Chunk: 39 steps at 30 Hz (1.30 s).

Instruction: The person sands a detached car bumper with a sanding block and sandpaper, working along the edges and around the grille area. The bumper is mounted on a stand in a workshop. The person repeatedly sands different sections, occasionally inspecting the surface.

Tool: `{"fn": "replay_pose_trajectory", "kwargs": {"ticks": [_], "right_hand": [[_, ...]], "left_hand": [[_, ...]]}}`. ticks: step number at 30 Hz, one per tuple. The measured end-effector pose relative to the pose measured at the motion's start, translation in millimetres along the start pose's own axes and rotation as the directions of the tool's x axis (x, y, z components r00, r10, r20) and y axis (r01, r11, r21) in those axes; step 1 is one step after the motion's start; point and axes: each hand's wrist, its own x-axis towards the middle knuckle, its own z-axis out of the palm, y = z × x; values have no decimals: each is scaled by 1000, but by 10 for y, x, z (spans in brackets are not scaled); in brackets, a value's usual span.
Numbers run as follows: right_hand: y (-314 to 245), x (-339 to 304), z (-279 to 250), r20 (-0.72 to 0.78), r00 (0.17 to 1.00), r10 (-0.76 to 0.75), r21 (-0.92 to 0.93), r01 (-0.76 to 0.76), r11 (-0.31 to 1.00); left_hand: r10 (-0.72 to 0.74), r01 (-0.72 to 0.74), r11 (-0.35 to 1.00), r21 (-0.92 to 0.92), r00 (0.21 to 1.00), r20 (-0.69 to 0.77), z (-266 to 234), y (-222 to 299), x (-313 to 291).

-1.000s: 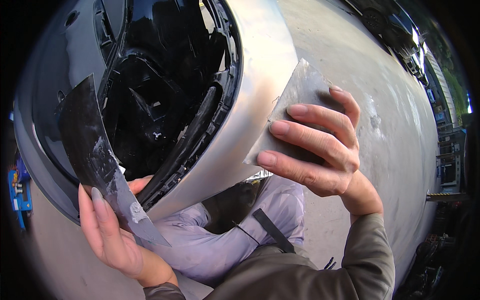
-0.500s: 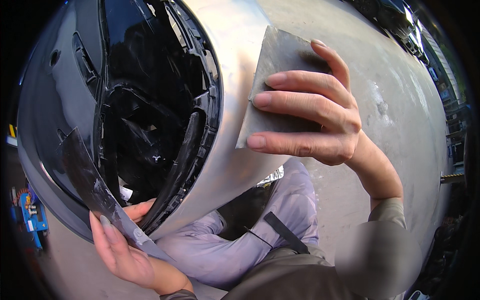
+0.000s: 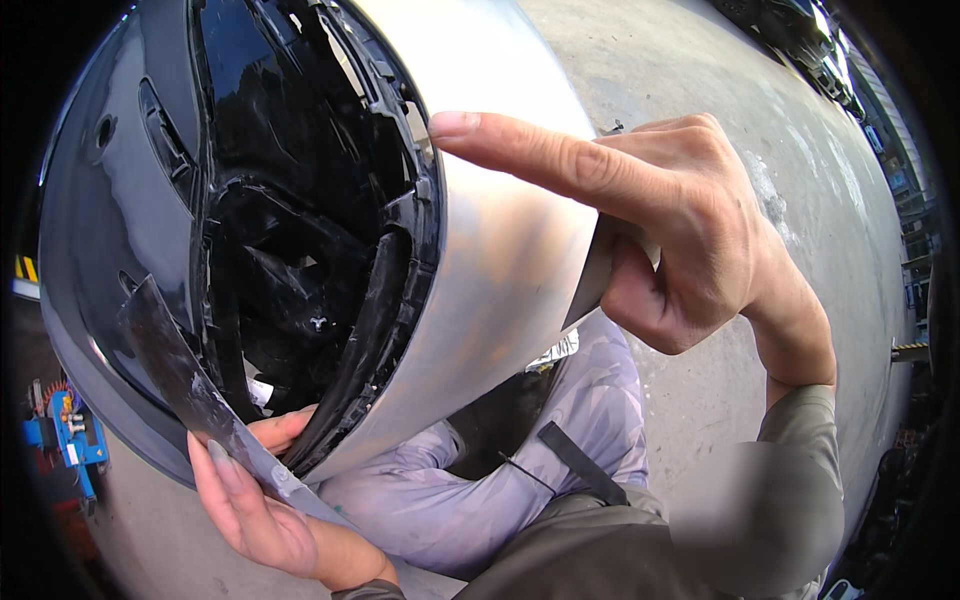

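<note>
Panel (image 3: 500, 250) lies at 9 o'clock from the right hand (image 3: 700, 205), close in, its curved long axis running from 12 down to 7. That hand is nearer its broad pale face. Its index finger (image 3: 530, 155) is stretched out to 9, the tip at the face's dark inner edge; touching or just above, I cannot tell. The thumb is bent in, and beside it a grey sheet (image 3: 592, 265) shows at the face's outer side. Whether the hand grips the sheet or merely covers it, I cannot tell.

Out at 8, the left hand (image 3: 262, 522) is closed on a dark strip (image 3: 175, 365), pinched between fingers on both sides, long axis from 11 to 5. From this hand, the lower tip of the panel is just beside, at 1.

Farther out: a black cavity (image 3: 290, 225) borders the panel at 9, with trousers (image 3: 400, 500) below at 6 and a vehicle (image 3: 780, 25) well apart at 1.

Hard to make out: the right hand's other fingers and most of the sheet are hidden, the panel's upper end is washed pale and cut off, the strip's lower end merges near the forearm, and the right sleeve (image 3: 815, 425) is partly blurred
</note>
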Motion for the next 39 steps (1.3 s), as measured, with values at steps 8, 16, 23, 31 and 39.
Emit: {"fn": "replay_pose_trajectory", "kwargs": {"ticks": [8,16,23,31,39], "right_hand": [[-179,-109,206,32,999,-28,-230,35,972],[-116,-73,129,15,997,75,-90,-73,993],[-134,-101,248,-17,1000,-8,-195,5,981],[-309,-179,271,57,997,-46,-231,58,971],[98,112,-65,44,998,-37,-436,52,899]], "left_hand": [[-1,4,998,69,999,-39,2,-1,-7],[24,-23,998,55,1000,-18,-20,-34,-10],[0,3,998,58,999,-53,34,-5,-16],[6,-5,999,40,1000,-23,16,-5,4],[-4,5,1000,15,999,-32,-35,-54,1]]}}
